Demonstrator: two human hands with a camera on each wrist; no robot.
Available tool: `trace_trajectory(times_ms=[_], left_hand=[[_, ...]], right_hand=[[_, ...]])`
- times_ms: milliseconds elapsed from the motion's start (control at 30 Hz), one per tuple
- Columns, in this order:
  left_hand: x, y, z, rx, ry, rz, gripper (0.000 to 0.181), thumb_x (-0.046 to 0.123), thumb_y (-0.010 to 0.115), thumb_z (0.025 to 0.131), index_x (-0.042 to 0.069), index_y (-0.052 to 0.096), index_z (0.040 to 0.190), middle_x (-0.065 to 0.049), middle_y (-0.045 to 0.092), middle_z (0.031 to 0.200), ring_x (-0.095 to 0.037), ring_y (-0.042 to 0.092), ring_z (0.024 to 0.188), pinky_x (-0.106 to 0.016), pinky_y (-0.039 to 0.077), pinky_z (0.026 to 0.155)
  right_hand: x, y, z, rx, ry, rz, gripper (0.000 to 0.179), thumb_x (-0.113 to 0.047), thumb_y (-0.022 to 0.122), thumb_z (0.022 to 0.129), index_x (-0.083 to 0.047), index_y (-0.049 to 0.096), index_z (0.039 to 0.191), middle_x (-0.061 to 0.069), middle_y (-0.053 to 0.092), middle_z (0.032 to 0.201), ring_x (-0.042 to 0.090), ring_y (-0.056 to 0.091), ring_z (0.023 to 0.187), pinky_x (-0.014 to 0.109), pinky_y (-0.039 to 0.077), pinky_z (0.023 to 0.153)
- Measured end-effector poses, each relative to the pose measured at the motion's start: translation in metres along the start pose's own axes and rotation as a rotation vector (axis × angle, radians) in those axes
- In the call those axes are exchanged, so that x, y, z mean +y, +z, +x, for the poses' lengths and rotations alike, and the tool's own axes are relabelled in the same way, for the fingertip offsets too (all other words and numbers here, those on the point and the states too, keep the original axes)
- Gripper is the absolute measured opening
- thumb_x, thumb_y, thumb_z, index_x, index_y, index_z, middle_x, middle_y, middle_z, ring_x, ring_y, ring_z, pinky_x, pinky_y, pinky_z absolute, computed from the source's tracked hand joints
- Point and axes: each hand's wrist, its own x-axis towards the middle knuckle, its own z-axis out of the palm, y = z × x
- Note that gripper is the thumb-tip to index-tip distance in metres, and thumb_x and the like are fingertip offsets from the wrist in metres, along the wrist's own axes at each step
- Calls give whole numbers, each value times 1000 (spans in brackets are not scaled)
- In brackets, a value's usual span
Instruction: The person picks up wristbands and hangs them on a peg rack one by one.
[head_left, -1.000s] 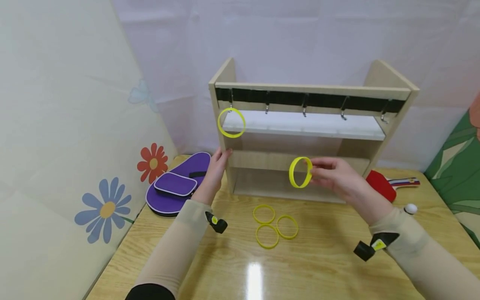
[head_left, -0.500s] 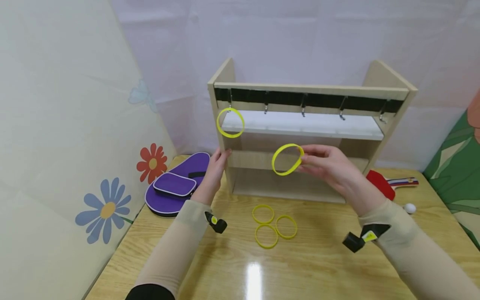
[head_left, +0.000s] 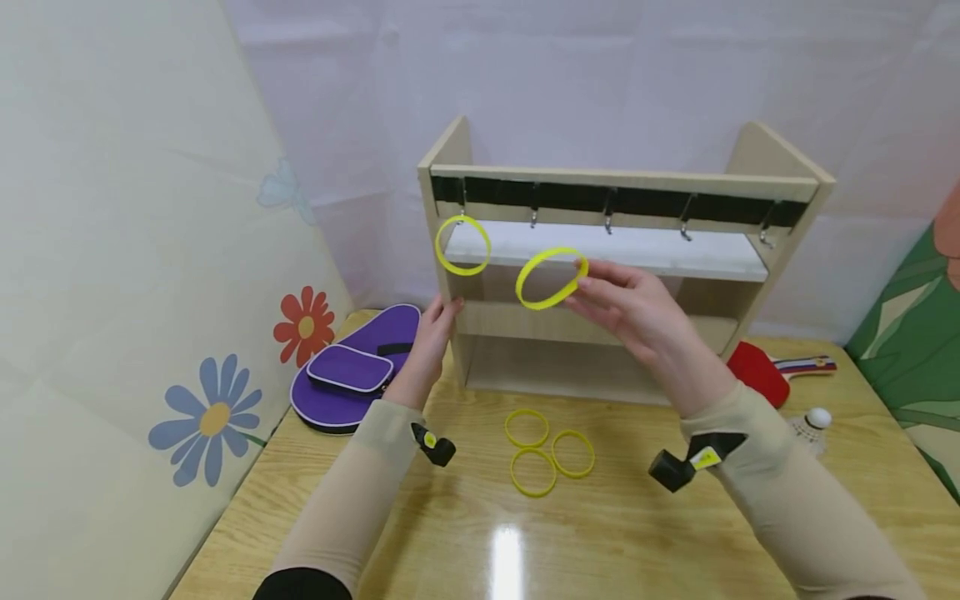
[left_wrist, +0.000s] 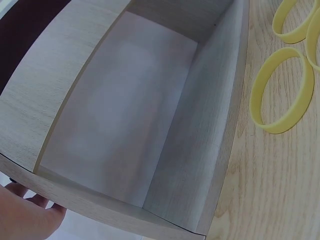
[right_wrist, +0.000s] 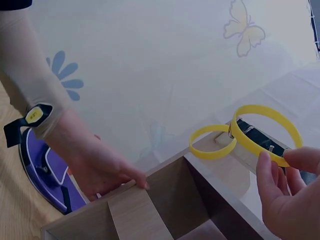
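My left hand (head_left: 429, 346) grips the left side panel of a small wooden shelf unit (head_left: 517, 322), with its fingers around the panel's edge. In my right hand (head_left: 637, 317) a thin yellow ring (head_left: 537, 306) is pinched between thumb and fingers. It is tilted and held in front of the white shelf board, below the second hook (head_left: 534, 218) from the left. Another yellow ring (head_left: 465, 272) hangs from the leftmost hook. In the right wrist view the held ring overlaps the hanging ring (right_wrist: 215, 154).
Several metal hooks line a black strip (head_left: 570, 195) across the unit's upper front. Yellow rings (head_left: 534, 494) lie close together on the wooden table (head_left: 420, 533). A purple racket case (head_left: 322, 400) lies left, a red paddle (head_left: 759, 377) and a shuttlecock (head_left: 813, 425) right.
My right hand has carried the yellow ring up and left, towards the hook strip, and the ring has turned. More of the shuttlecock now shows. The left hand has stayed on the panel.
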Motion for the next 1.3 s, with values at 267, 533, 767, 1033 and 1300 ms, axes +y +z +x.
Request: trace_trajectory(times_ms=[267,533,767,1033,1300], left_hand=[[2,-1,2,-12,-38,-5,49,22,44,103,11,41,150,-21,49,143,-27,45,128,-44,31,113],[1,0,1,-9,-20,3,49,26,45,103,16,41,151,-17,49,145,-27,42,133,-45,28,116],[0,2,1,1,8,9,50,26,46,101,16,42,150,-18,49,145,-28,44,131,-45,29,115],[0,2,0,-1,-1,4,50,27,46,102,17,41,151,-17,49,145,-28,42,133,-47,28,116],[0,2,0,6,0,-14,50,25,45,102,14,40,151,-20,46,148,-29,41,135,-47,26,117]], right_hand=[[-2,14,7,73,-14,186,32,1,60,95,0,56,127,11,57,120,15,68,92,26,56,85],[1,22,17,124,-26,347,31,6,59,93,2,57,123,12,63,109,18,68,87,26,57,83],[3,25,26,167,-25,415,14,6,59,93,-2,62,104,10,65,101,18,68,82,26,58,80],[10,23,32,193,-14,388,13,7,57,94,-4,61,99,9,64,96,18,68,79,26,58,78],[17,22,33,193,0,374,14,7,61,91,-5,67,91,7,66,88,16,67,75,24,58,74]])
